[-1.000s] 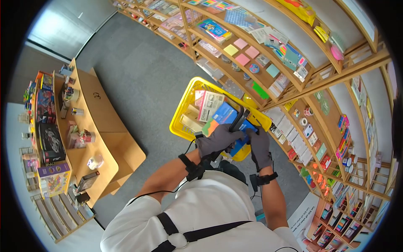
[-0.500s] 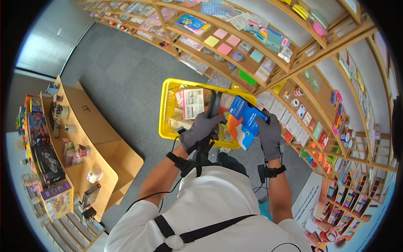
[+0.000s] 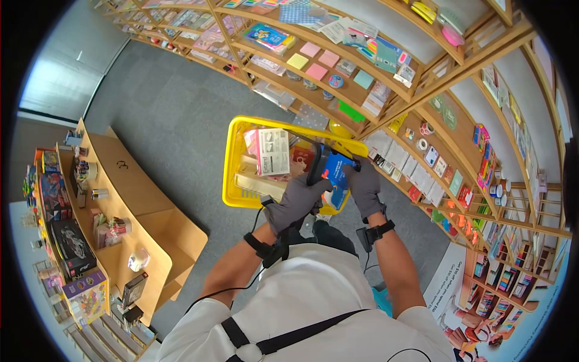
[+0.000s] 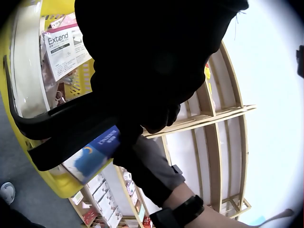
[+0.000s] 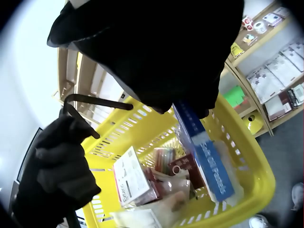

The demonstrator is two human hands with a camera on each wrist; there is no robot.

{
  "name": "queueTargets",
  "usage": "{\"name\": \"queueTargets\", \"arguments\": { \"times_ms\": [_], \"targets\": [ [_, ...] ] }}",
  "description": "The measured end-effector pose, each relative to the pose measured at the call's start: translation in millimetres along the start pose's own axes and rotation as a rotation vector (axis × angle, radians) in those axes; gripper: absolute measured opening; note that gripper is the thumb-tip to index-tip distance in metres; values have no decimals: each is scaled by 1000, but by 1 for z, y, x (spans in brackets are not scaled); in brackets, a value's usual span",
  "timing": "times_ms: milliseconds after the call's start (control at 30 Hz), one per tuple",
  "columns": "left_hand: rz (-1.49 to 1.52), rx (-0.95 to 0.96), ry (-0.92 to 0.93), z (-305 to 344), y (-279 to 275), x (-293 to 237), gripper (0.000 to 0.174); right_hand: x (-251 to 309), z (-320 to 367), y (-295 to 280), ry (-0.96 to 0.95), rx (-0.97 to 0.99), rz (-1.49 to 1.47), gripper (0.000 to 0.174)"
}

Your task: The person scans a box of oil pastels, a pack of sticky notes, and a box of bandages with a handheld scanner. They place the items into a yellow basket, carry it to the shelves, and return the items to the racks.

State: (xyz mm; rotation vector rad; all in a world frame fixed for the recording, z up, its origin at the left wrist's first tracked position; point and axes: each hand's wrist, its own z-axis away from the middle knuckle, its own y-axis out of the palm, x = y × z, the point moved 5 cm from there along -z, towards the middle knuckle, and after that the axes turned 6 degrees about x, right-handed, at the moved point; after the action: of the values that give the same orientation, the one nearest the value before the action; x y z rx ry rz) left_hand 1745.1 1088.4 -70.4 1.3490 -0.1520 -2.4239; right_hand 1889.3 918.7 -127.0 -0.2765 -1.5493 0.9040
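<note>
The yellow shopping basket (image 3: 227, 169) hangs in front of my body, and my left hand (image 3: 298, 202) grips its black handles (image 3: 315, 161). My right hand (image 3: 363, 188) pinches the edge of a blue box of soft oil pastels (image 5: 214, 171). That box stands on edge, lowered into the basket's right end beside the wall. Between the handles and the right hand, part of its blue face shows in the head view. Also in the basket are a white package marked Extend (image 3: 273, 152), a reddish-brown pack (image 5: 188, 168) and several bagged items. The right fingertips are partly hidden.
Wooden shelves (image 3: 338, 90) of stationery run along the right and far side, close to the basket's right end. A wooden counter (image 3: 132, 181) with boxes and small goods stands at left. Grey floor (image 3: 181, 120) lies between them.
The right hand lifted the pastel box up over the basket's right side, face showing, then lowered it on edge into the basket. The left hand kept its grip on the handles.
</note>
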Motion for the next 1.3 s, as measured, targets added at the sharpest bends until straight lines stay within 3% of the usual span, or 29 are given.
{"name": "queueTargets", "arguments": {
  "times_ms": [100,200,367,467,500,600,633,733,767,867,1000,1100,1167,1233,1300],
  "targets": [
    [-16,5,24,0,-3,-4,21,-2,-2,18,35,18,58,52],
    [-35,9,41,-3,-4,-6,22,23,7,9,-198,-84,366,55],
    [-89,31,46,-3,-2,-1,24,70,10,-1,-320,-94,352,48],
    [-125,40,73,-5,0,3,25,78,-4,18,-79,382,137,42],
    [-146,38,95,-5,0,4,26,38,-5,33,-76,379,135,42],
    [-137,53,100,1,4,5,26,-15,-36,131,-315,525,-460,54],
    [-108,72,79,3,5,6,26,-6,-41,131,-318,525,-467,54],
    [-97,108,27,14,8,3,26,34,-39,134,-504,657,-27,49],
    [-107,134,4,17,11,2,26,48,-35,130,-507,657,-34,49],
    [-136,153,-1,21,14,-1,26,71,-28,112,81,590,-452,42],
    [-181,150,-2,18,12,5,26,64,-24,108,191,529,-411,40],
    [-210,138,-38,7,5,16,26,9,-18,115,37,418,-355,41],
    [-261,112,87,1,4,15,26,-8,-18,101,-38,357,-321,42],
    [-282,104,153,1,5,6,26,-8,-16,83,-91,418,-5,36],
    [-227,125,-1,2,2,6,28,-9,-15,68,-112,445,157,33]
  ]
}}
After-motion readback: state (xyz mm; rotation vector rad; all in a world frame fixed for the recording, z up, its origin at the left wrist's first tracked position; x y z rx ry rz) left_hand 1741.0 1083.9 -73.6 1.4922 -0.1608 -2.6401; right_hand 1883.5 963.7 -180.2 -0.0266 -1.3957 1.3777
